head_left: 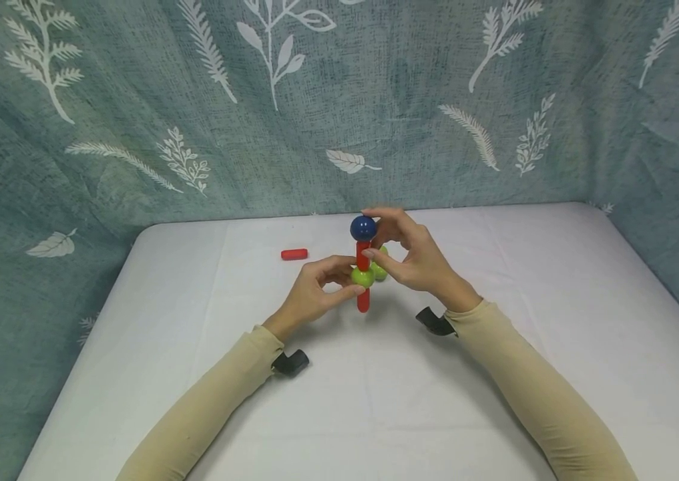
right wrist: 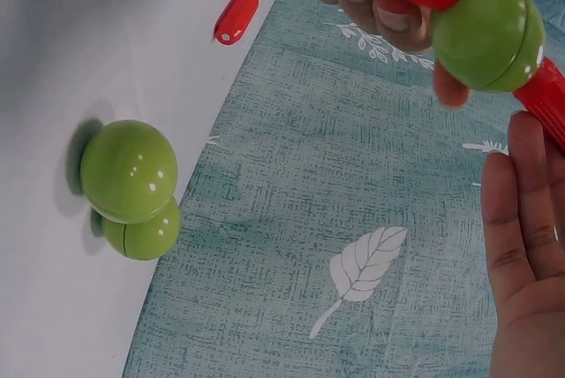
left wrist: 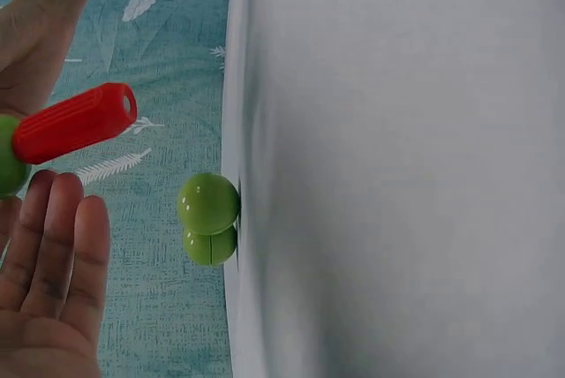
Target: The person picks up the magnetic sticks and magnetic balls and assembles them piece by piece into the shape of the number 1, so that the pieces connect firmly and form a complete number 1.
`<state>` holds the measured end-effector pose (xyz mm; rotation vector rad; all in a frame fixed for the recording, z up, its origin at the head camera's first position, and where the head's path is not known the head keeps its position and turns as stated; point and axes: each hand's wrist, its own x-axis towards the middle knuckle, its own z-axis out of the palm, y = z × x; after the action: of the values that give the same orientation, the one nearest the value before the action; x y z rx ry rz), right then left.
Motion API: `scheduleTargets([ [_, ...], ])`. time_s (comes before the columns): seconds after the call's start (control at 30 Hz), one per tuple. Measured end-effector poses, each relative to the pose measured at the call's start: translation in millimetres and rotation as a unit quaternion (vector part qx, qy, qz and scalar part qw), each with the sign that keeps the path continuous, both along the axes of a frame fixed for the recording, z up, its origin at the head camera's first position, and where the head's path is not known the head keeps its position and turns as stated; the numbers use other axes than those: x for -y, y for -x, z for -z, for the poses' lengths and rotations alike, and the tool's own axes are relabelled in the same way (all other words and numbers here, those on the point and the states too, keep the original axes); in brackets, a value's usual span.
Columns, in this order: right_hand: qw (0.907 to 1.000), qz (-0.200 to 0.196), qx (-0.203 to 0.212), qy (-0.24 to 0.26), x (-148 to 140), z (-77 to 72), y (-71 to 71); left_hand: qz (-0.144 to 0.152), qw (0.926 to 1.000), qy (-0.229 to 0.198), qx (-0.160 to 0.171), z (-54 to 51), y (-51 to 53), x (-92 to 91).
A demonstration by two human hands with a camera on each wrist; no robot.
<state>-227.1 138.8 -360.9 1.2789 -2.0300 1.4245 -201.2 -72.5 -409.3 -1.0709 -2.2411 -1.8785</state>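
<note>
Upright in front of me stands a joined toy piece: a blue ball (head_left: 363,228) on top, a red rod (head_left: 363,256), a green ball (head_left: 362,277) and a lower red rod (left wrist: 79,124). My left hand (head_left: 320,288) pinches the green ball between thumb and fingers. My right hand (head_left: 418,259) holds the top end, its index finger over the blue ball and its thumb against the upper red rod. In the right wrist view the upper rod (right wrist: 546,100) is partly cut off by the frame edge, and the blue ball is out of sight.
Two more green balls (right wrist: 130,171) rest close together on the white-covered table (head_left: 243,414), behind the held piece. A loose red rod (head_left: 294,254) lies toward the back left. A teal leaf-patterned cloth (head_left: 339,120) hangs behind the table. Dark wrist devices (head_left: 291,363) hang below both sleeves.
</note>
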Motion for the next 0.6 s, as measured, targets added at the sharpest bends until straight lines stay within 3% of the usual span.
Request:
scheduleTargets([
  [0.13, 1.0, 0.004, 0.006, -0.001, 0, 1.8, 0.4, -0.011, 0.9992, 0.003, -0.039, -13.6, -6.5, 2.1],
  [0.33, 0.9998, 0.008, 0.02, 0.001, 0, 1.6, -0.2, -0.017, 0.9973, -0.003, -0.071, -17.4, -6.8, 3.0],
  [0.47, 0.9997, 0.006, 0.023, 0.001, -1, 1.0, -0.5, -0.019, 0.9959, 0.001, -0.089, -15.5, -5.2, 2.8],
  [0.6, 0.9997, 0.007, 0.022, 0.001, -1, 1.7, -0.2, -0.025, 0.9923, 0.01, -0.121, -2.0, 2.9, 2.5],
])
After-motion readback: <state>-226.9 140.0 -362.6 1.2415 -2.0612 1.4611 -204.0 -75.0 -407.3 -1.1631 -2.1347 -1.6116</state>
